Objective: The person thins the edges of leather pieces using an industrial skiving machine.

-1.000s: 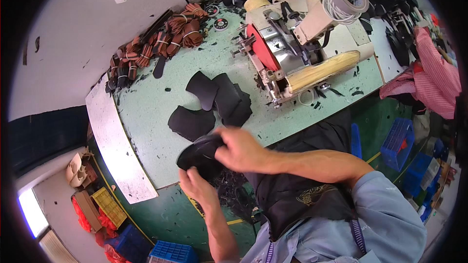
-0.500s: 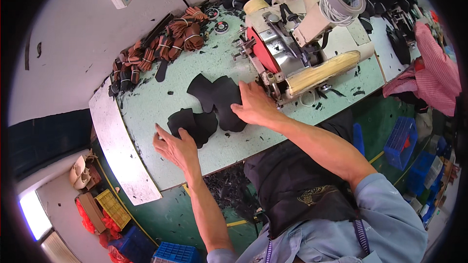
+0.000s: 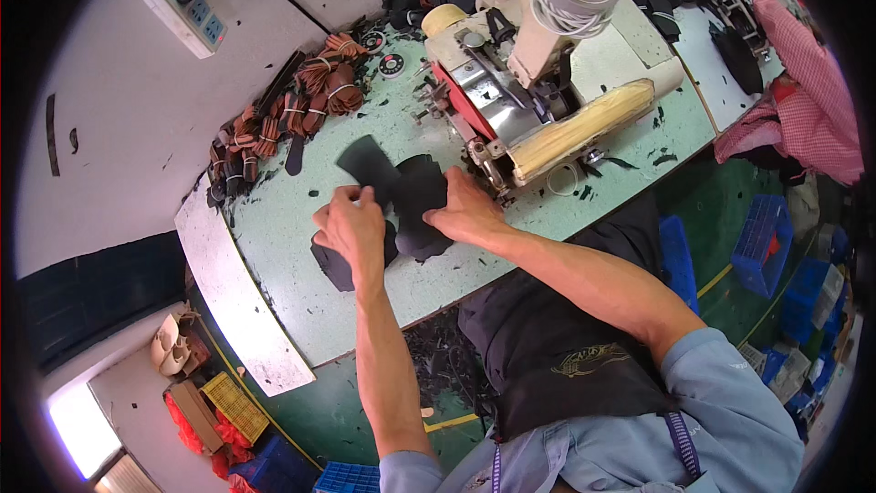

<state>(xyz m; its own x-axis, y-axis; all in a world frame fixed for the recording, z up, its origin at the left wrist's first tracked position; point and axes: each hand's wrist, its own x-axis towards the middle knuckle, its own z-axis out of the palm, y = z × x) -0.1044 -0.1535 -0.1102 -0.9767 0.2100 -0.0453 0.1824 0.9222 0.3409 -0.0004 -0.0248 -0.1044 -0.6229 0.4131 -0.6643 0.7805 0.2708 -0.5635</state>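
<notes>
Flat black cut pieces lie in two piles on the pale green table [image 3: 274,265]. My right hand [image 3: 470,210] grips the right edge of the larger black stack [image 3: 422,205], its thumb on top. My left hand [image 3: 354,230] has its fingers closed at the lower edge of a black piece [image 3: 368,162], which looks slightly blurred at the stack's upper left. Beneath my left hand and wrist, partly covered, is the smaller black pile [image 3: 334,267]. Just beyond my right hand stands a cream bench machine [image 3: 630,55] with a red guard [image 3: 464,102].
Tied bundles of brown and black strips [image 3: 315,82] line the table's wall side. A power strip [image 3: 187,9] with a plugged-in cable hangs on the wall. Black scraps litter the table and floor. A pink checked cloth [image 3: 803,91] lies at right; blue crates [image 3: 762,242] stand on the floor.
My left hand has moved from the smaller pile up and right to the larger stack, its spread fingers now closed. The right hand keeps its hold. The whole view has shifted slightly.
</notes>
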